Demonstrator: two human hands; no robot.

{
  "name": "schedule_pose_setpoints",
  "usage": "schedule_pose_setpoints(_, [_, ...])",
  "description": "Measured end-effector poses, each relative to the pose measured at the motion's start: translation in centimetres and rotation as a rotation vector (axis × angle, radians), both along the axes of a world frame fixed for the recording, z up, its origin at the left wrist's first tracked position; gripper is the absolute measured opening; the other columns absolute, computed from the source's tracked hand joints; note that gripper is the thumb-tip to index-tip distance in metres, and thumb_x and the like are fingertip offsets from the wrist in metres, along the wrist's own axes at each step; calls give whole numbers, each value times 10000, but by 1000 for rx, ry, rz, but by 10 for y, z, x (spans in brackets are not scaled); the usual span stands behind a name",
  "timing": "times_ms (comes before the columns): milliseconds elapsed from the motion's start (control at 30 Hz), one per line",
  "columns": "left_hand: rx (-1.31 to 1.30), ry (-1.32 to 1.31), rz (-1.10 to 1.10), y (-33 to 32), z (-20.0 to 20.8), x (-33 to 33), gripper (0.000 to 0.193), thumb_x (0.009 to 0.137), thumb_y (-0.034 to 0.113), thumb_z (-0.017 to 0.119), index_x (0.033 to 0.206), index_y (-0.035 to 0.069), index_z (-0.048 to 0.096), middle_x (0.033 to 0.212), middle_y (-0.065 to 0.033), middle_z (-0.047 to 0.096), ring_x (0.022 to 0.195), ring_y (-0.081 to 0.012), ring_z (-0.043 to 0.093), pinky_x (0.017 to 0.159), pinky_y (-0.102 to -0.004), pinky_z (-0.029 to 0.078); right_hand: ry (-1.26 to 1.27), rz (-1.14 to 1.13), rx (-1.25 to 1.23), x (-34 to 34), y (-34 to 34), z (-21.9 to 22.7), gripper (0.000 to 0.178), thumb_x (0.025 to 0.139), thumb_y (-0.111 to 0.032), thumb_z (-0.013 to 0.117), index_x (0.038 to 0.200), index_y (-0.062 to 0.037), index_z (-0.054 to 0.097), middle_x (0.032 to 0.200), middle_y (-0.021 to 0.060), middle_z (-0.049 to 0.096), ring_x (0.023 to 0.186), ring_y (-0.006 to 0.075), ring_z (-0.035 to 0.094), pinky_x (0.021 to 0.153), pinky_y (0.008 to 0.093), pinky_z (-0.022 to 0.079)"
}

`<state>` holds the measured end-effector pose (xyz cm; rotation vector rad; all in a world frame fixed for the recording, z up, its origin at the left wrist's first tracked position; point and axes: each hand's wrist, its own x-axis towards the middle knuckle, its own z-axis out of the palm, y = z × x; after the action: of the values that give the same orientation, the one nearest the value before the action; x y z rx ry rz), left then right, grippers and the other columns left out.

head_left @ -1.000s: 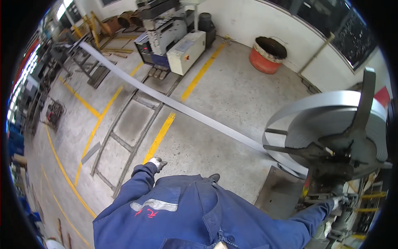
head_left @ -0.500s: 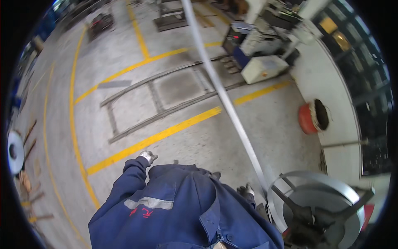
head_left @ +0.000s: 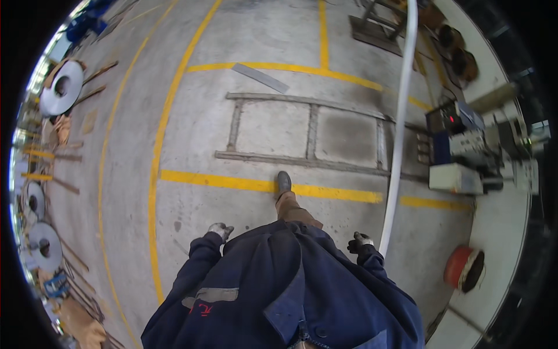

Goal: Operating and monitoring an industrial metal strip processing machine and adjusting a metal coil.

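Observation:
My left hand (head_left: 221, 231), in a greyish-white work glove, hangs beside the hem of my navy jacket (head_left: 256, 279). Its fingers are loosely curled, with nothing visible in them. On the other side my right hand (head_left: 360, 241) wears a glove of grey and black; its fingers are curled too, and I see no object in them. A long pale strip (head_left: 399, 134) runs from the top of the view down past my right hand and goes out of sight behind that forearm. Whether it touches the sleeve I cannot tell. One dark shoe (head_left: 283, 181) is stepped forward onto a yellow floor line.
Ahead lies a ladder-shaped metal frame (head_left: 311, 131) at floor level, with a flat grey plate (head_left: 260, 78) beyond it. A machine (head_left: 459, 139) stands on the right, and a red drum (head_left: 459, 266) by the white wall (head_left: 500, 232). Metal coils (head_left: 61, 87) line the left.
My view has turned to the right-hand strip's other side: floor frame and machine sit further right, and the large coil stand near my right arm is gone from view. My foot now shows forward.

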<state>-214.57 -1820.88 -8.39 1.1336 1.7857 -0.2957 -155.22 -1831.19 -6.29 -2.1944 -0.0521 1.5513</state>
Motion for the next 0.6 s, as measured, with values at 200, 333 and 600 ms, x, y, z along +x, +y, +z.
schedule_pose_setpoints(200, [31,-29,274,58,65,-50,401,847,363,617,890,-36,632,727,-125,651,570,-219,622,535,-345,518,78,248,-66,-40,234,-42,374,938,-290,543,1166,6,520,809,180,663,607,306,657,515,442,545])
schedule_pose_setpoints(333, [-9,-19,754,112,98,-61,379,847,354,605,845,-24,627,682,-115,640,539,-217,612,525,-351,515,121,481,58,-92,427,-28,326,903,-239,599,1122,-4,548,774,156,654,593,288,654,495,411,535])
schedule_pose_setpoints(600, [-115,2,663,243,96,-113,501,770,573,572,895,113,728,871,-128,700,862,-281,657,762,-407,491,105,706,303,-235,715,-12,304,869,-241,652,963,40,582,715,147,639,538,270,624,471,372,517])
